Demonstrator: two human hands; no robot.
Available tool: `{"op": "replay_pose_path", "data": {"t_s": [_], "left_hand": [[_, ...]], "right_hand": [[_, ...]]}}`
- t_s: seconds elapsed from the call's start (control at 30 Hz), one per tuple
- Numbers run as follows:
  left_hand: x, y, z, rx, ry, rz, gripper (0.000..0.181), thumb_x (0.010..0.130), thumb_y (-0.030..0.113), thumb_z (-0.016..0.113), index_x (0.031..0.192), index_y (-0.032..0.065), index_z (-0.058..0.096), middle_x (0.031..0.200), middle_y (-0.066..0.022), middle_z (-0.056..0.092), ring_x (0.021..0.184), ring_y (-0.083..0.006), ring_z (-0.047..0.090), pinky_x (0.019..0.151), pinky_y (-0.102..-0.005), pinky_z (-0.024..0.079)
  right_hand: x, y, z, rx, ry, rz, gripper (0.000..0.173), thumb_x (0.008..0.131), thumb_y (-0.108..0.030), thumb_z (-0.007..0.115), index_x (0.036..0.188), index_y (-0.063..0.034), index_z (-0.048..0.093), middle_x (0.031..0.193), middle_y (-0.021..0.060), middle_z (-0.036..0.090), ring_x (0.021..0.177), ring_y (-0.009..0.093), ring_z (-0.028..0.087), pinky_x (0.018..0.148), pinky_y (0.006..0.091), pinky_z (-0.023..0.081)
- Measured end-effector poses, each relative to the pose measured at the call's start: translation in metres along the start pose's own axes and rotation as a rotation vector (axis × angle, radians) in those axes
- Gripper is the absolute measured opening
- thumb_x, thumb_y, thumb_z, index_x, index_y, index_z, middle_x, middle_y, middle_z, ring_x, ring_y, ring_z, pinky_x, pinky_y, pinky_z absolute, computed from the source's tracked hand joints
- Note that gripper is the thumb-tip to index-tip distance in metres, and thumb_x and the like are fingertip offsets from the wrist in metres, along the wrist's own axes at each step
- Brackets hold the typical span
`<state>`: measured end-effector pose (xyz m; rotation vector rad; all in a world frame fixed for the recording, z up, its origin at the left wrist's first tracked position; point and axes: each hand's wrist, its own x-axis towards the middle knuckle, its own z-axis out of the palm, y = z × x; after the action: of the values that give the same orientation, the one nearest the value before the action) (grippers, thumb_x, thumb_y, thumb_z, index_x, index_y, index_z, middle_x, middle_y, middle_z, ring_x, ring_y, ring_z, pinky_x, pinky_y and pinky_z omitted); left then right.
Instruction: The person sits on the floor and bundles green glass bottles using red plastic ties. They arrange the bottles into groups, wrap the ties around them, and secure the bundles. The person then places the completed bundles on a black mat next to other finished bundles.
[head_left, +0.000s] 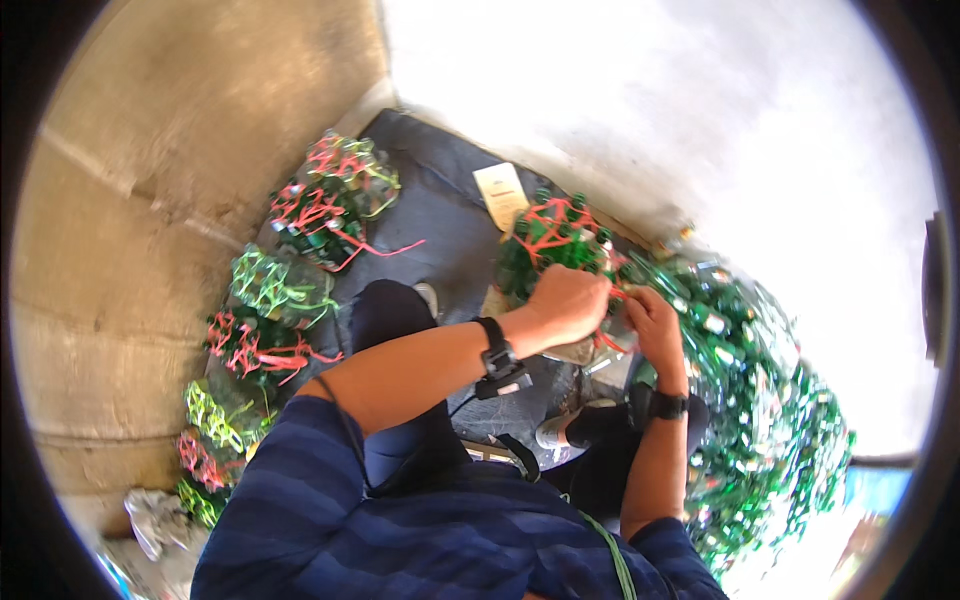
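Note:
Before me stands a bundle of green glass bottles (514, 266), bound around the necks with red plastic string (547, 238). My left hand (574, 300) is a fist at the near right edge of this bundle, closed on the red string. A short stretch of the string runs to my right hand (654, 321), which pinches it between thumb and fingers. Loose red ends hang below my left hand. The far side of the bundle's base is hidden.
A large heap of loose green bottles (750, 405) lies on my right. Along the left wall (150, 195) stand several bundles, including a green-tied bundle (266, 281) and a red-tied bundle (319, 221). A printed yellowish card (501, 193) rests on the dark floor sheet (442, 187).

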<state>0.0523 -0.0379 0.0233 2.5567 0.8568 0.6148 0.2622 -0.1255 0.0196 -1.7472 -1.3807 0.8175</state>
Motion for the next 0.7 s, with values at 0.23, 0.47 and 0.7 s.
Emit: {"op": "replay_pose_path", "data": {"t_s": [0.23, 0.47, 0.7], "left_hand": [[0.002, 0.001, -0.001, 0.032, 0.023, 0.015, 0.021, 0.101, 0.024, 0.066, 0.089, 0.0066, 0.067, 0.074, -0.0167, 0.072, 0.068, -0.0399, 0.072, 0.063, -0.0535, 0.055], [0.003, 0.003, -0.003, 0.029, 0.077, 0.048, 0.019, 0.1, 0.023, 0.069, 0.089, 0.0066, 0.067, 0.077, -0.0153, 0.072, 0.07, -0.0395, 0.072, 0.062, -0.0532, 0.055], [0.002, 0.005, -0.003, 0.058, 0.078, 0.039, 0.014, 0.098, 0.02, 0.072, 0.092, 0.0074, 0.069, 0.089, -0.0125, 0.069, 0.073, -0.0369, 0.071, 0.065, -0.0503, 0.056]], "right_hand": [[-0.005, -0.007, 0.006, -0.224, 0.08, -0.178, 0.016, 0.102, -0.013, 0.066, 0.105, 0.0018, 0.072, 0.094, 0.0173, 0.073, 0.086, 0.033, 0.072, 0.081, 0.0403, 0.057], [0.0, 0.002, 0.014, -0.275, 0.284, -0.365, 0.012, 0.093, -0.011, 0.075, 0.102, -0.0031, 0.077, 0.096, 0.0165, 0.07, 0.095, 0.038, 0.068, 0.087, 0.0474, 0.054], [0.001, 0.004, 0.019, -0.22, 0.278, -0.255, 0.017, 0.097, -0.013, 0.074, 0.109, -0.0024, 0.078, 0.096, 0.0175, 0.074, 0.089, 0.036, 0.072, 0.08, 0.0424, 0.057]]}}
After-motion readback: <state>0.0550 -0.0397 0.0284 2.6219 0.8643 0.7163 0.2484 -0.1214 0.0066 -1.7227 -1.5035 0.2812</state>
